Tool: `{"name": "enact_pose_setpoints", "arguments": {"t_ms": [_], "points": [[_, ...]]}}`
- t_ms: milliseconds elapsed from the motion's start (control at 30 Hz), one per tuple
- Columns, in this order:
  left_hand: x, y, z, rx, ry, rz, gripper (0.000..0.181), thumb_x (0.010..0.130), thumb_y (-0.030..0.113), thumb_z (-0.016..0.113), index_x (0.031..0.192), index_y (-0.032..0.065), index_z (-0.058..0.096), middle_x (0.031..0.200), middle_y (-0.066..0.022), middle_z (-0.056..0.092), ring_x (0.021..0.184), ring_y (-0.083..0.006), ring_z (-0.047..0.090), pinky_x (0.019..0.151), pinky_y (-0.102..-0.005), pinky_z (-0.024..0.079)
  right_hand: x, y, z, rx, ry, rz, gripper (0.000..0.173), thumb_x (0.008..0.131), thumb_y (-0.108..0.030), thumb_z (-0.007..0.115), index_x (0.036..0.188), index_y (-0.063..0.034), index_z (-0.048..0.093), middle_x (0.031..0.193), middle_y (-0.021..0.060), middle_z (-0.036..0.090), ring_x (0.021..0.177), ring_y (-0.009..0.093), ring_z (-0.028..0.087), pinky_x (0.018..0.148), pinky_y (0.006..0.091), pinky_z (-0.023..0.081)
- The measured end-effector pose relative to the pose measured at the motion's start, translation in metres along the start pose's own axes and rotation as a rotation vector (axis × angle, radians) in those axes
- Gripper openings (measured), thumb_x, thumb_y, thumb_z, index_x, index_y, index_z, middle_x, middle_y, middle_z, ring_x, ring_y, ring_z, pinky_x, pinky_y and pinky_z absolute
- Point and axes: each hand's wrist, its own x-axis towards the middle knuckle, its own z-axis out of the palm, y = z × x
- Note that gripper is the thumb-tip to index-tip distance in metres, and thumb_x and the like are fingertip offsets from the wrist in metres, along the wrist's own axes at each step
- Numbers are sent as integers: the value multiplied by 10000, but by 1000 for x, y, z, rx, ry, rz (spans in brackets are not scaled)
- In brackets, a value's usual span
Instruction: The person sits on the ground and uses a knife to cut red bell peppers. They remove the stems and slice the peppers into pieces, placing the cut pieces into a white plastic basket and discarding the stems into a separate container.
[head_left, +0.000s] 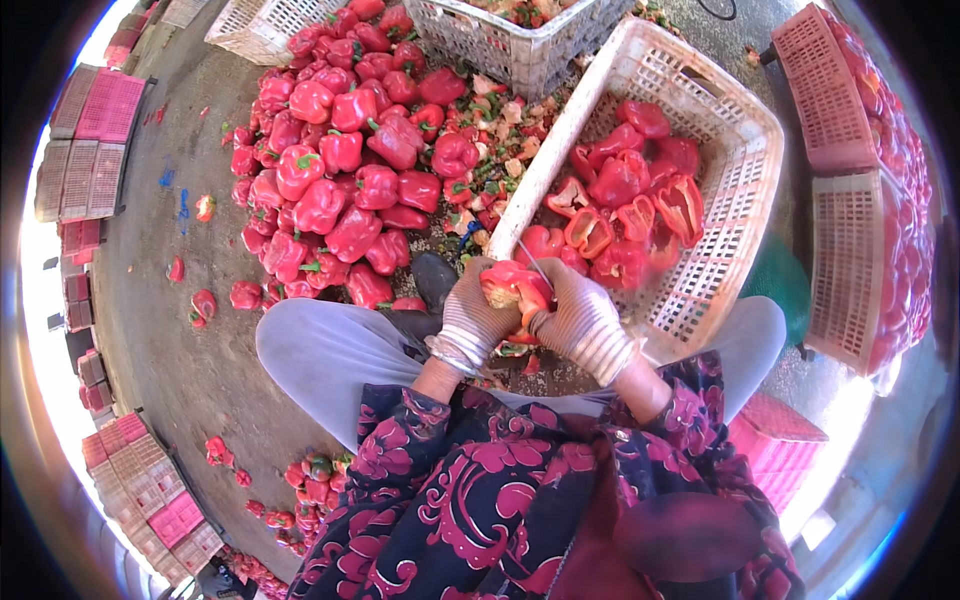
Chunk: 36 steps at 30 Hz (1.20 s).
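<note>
My left hand (480, 315), in a striped glove, is closed around a cut red bell pepper (516, 289) with its pale seed core showing. My right hand (577, 315), gloved alike, grips a thin knife (534, 262) whose blade points up and left, and its fingers touch the pepper's right side. Just beyond both hands stands a white plastic crate (559, 142), holding halved and cored red peppers (622, 180). To the left of the crate, a large pile of whole red peppers (352, 165) lies on the ground. The knife's handle is hidden in my right hand.
Pepper cores and scraps (499, 127) litter the ground between pile and crate. A grey crate (517, 49) stands beyond. Filled pink and white crates (844, 255) line the right. Loose peppers (202, 304) lie at left, near stacked crates (94, 142). A green object (780, 289) is beside my knee.
</note>
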Motion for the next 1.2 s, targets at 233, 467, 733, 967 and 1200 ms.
{"name": "enact_pose_setpoints", "arguments": {"t_ms": [233, 467, 733, 967, 1200], "points": [[5, 6, -4, -207, -67, -91, 556, 630, 231, 839, 1052, 13, 550, 918, -121, 666, 842, -195, 649, 791, -329, 528, 25, 50, 11, 589, -66, 85, 329, 838, -134, 656, 1125, 13, 588, 826, 75, 653, 681, 165, 621, 605, 305, 504], [9, 14, -1, -742, -133, -171, 361, 728, -20, 751, 1055, -11, 598, 962, -94, 683, 774, -154, 667, 736, -277, 563, 15, 48, -4, 995, -132, 357, 351, 892, -127, 627, 1212, -26, 526, 767, 12, 626, 502, 76, 531, 404, 214, 399], [-2, 17, -7, -897, -161, -244, 476, 714, 4, 732, 1168, -25, 594, 1008, -80, 674, 845, -153, 661, 796, -275, 544, 2, 62, 15, 977, -44, 296, 308, 885, -139, 660, 1148, -4, 574, 800, 33, 647, 582, 92, 574, 463, 235, 446], [-18, 26, -13, -961, -147, -268, 557, 702, 79, 720, 1223, -33, 559, 1021, -69, 665, 891, -161, 648, 820, -283, 526, -22, 51, 6, 844, 64, 169, 285, 840, -66, 594, 1109, 26, 597, 754, 52, 620, 555, 107, 561, 487, 250, 458], [5, 50, -18, -1269, -16, -430, 298, 817, 280, 703, 988, 48, 627, 876, -45, 660, 773, -157, 630, 655, -303, 516, -42, 47, 2, 1202, 215, 113, 349, 875, -151, 670, 1173, 3, 573, 901, 26, 632, 752, 96, 583, 663, 232, 492]]}}
